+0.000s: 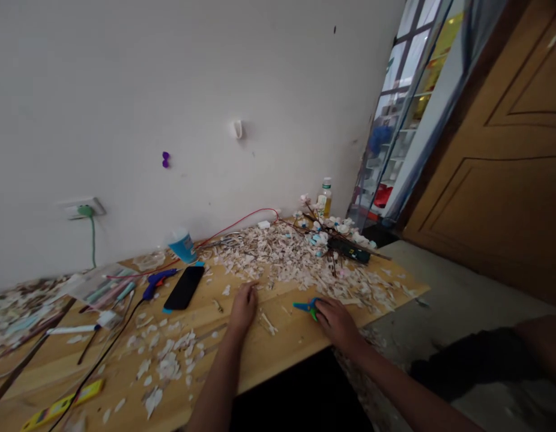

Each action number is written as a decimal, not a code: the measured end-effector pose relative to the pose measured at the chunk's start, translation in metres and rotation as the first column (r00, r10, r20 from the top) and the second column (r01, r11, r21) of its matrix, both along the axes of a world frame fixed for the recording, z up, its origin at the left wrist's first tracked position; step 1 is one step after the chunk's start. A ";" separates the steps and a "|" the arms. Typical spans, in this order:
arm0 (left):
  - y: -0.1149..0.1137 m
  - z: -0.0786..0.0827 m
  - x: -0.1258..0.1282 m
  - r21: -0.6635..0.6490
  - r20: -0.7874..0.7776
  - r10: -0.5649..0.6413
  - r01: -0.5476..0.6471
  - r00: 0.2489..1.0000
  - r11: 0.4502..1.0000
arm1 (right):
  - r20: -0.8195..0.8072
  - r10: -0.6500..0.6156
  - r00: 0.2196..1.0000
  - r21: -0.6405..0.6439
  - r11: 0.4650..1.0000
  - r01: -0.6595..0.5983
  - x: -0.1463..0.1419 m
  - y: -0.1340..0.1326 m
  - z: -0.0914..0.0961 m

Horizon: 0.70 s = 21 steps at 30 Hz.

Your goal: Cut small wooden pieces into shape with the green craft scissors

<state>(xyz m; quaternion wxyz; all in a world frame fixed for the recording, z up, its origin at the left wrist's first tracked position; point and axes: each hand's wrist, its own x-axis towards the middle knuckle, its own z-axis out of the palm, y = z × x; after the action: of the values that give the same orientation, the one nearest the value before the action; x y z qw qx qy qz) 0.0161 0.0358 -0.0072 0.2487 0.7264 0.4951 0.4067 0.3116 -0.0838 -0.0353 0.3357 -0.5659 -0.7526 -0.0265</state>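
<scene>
My left hand (243,307) lies on the wooden table (278,354), fingers reaching toward a heap of white shell-like scraps (287,255); whether it pinches a scrap I cannot tell. My right hand (335,320) rests on the table with its fingers on a small blue and green pair of scissors (306,307). A thin pale stick (268,324) lies between the two hands.
A black phone (185,287), a blue glue gun (157,281) with its black cord, a blue cup (183,245) and a red wire (242,223) lie left of the heap. Twigs with white flowers (334,231) and a bottle (324,197) stand at the back right. The table edge drops off near a wooden door (498,168).
</scene>
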 end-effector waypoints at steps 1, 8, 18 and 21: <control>-0.001 0.002 0.002 0.022 -0.058 -0.019 0.020 0.998 1.000 | -0.002 -0.013 1.000 -0.005 1.000 0.013 0.000 0.000 -0.001; -0.071 0.005 0.056 -0.067 -0.374 -0.223 0.213 0.900 0.975 | -0.256 -0.047 0.966 -0.024 0.999 0.043 0.002 0.001 -0.012; -0.191 0.002 0.082 -0.038 -0.557 -0.641 0.755 0.528 0.655 | -0.702 -0.047 0.711 -0.136 0.988 -0.068 -0.003 -0.073 0.006; -0.198 -0.019 0.039 -0.159 -0.522 -0.713 0.768 0.468 0.620 | -0.331 0.404 0.853 -0.249 0.834 -0.492 -0.028 -0.131 -0.019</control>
<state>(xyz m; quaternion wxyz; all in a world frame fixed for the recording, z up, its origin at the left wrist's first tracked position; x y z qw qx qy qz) 0.0546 -0.1624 -0.0261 0.2146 0.9618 0.1588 0.0609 0.2836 -0.2148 -0.0546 0.3318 -0.4174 -0.8070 0.2538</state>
